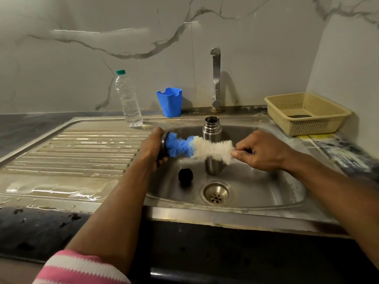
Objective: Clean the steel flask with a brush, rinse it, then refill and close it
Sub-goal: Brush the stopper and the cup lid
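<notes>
A person scrubs a flask cup [163, 144] over a steel sink [266, 193], the left hand [150, 149] wrapped closed around the cup while the blue tip of a bottle brush [200, 148] is pushed into its mouth. The fingers of the right hand [259, 150] are pinched shut on the brush handle, just past the white bristles. Directly behind the brush, between the two hands, the steel flask [212, 132] stands upright and open in the basin; a black stopper [185, 175] lies below the left fingers, near the drain [216, 194]. Cleaning appears under way, with the cup in hand; whether the flask body has been scrubbed cannot be told. No water runs from the tap [215, 78], so rinsing, refilling and closing look still to come. The basin wall sits close beyond the left knuckles, with the drainboard [71, 152] beyond it; a plastic bottle [128, 99] stands farther back on the worktop.
</notes>
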